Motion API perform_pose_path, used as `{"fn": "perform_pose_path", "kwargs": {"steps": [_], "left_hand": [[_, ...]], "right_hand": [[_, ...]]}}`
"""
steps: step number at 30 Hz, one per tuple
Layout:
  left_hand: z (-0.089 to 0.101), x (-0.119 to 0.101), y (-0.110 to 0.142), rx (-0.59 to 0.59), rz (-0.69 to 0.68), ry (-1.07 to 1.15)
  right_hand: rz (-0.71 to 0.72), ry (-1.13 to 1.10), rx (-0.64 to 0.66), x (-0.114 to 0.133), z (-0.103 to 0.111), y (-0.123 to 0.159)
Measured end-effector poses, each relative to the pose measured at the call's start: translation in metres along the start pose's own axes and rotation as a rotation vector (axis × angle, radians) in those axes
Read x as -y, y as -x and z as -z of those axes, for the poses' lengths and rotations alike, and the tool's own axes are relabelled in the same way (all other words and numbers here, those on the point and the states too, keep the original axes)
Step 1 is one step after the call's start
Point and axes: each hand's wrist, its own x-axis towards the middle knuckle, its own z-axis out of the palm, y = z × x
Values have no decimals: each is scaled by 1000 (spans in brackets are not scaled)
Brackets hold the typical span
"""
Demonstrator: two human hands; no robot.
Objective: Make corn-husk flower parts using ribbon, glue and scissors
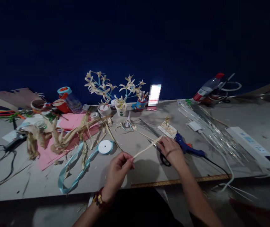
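Observation:
A thin pale strip of dried husk point(147, 147) stretches between my two hands above the table's front. My left hand point(120, 167) pinches its lower end between thumb and fingers. The upper end sits in the closed fingers of my right hand point(171, 150). Beneath the right hand, the black handle loops of scissors point(165, 159) show; the blades are partly covered. A blue glue gun point(188, 146) lies just right of that hand. Beyond it is a small card point(167, 129) with a little husk piece on it. A ribbon spool point(105, 147) lies left of the strip.
Dried corn husks point(54, 138) lie over pink paper point(48, 156) at left. Husk-flower stems point(101, 83) stand in cups at the back, beside a lit phone point(154, 94). Wire bundles point(210, 132), a power strip point(248, 143) and a bottle point(207, 88) are at right. A wooden ruler point(158, 183) lies along the front edge.

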Motion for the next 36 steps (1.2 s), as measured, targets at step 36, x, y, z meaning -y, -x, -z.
{"fn": "perform_pose_path", "kwargs": {"steps": [36], "left_hand": [[2,-8,7,-17,-277,-429]], "right_hand": [[-104,-845,259,135,38,28]]}}
